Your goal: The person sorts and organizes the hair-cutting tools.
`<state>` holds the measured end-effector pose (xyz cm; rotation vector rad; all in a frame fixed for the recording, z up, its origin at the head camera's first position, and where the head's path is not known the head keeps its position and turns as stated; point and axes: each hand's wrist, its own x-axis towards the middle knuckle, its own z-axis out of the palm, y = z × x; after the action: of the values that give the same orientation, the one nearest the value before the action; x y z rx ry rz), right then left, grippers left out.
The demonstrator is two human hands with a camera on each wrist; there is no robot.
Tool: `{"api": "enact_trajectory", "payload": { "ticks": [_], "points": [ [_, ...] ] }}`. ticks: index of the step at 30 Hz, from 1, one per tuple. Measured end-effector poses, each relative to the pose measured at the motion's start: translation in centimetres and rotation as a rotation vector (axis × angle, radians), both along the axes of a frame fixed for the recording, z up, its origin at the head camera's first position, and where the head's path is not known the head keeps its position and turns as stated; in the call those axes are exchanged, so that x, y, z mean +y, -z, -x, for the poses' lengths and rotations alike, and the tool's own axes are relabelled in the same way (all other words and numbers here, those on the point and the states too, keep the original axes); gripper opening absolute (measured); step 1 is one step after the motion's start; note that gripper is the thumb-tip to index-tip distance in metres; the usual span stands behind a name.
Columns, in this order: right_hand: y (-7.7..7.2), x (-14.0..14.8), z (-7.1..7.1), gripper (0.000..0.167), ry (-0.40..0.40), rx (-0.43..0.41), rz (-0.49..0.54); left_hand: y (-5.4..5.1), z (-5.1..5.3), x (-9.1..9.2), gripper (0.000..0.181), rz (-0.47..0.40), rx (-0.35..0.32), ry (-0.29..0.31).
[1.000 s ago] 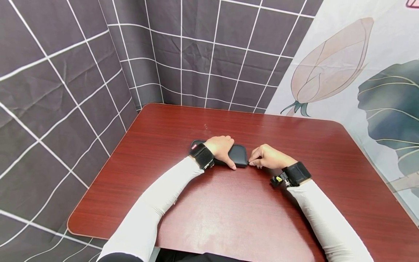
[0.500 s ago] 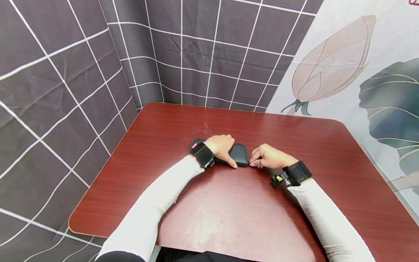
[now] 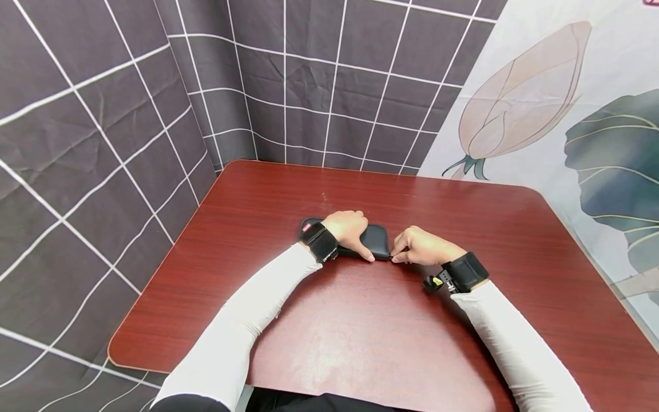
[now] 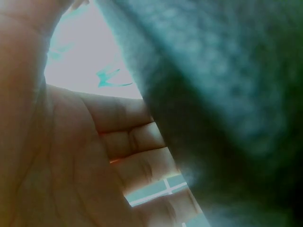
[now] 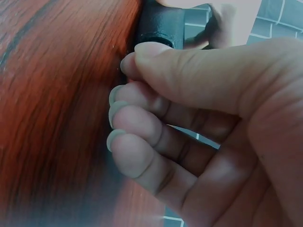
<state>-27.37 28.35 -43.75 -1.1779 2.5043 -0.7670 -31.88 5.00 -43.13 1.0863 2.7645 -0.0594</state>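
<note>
A black zip case (image 3: 376, 240) lies flat on the table, with a small red label (image 3: 306, 227) near its left end. My left hand (image 3: 346, 229) lies across it and grips it, thumb along the near edge and fingers over the far edge. In the left wrist view the case (image 4: 213, 94) fills the right side, blurred, and covers the fingertips. At the case's right front corner, my right hand (image 3: 419, 246) pinches a small dark tab, which looks like the zipper pull, between thumb and index finger. The fingertips mostly hide the tab; the other fingers (image 5: 137, 151) are curled beneath.
The reddish-brown table (image 3: 329, 332) has rounded corners and extends around the case on all sides. Behind and to the left hangs a dark grey cloth (image 3: 309, 86) with white grid lines. A white cloth printed with plants (image 3: 515, 114) hangs at the right.
Hardly anything differs. Both hands stay at the case in the same hold, and the head view has shifted very slightly.
</note>
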Motion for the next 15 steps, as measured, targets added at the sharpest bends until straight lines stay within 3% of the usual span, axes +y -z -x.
{"api": "enact_trajectory", "payload": {
  "ticks": [11, 15],
  "points": [
    [-0.25, -0.29, -0.44, 0.012, 0.065, -0.041, -0.034, 0.69, 0.0, -0.33, 0.088, -0.032, 0.026, -0.004],
    [-0.18, 0.32, -0.77, 0.01, 0.105, -0.019, -0.1, 0.76, -0.31, -0.8, 0.092, -0.034, -0.016, 0.023]
  ]
}}
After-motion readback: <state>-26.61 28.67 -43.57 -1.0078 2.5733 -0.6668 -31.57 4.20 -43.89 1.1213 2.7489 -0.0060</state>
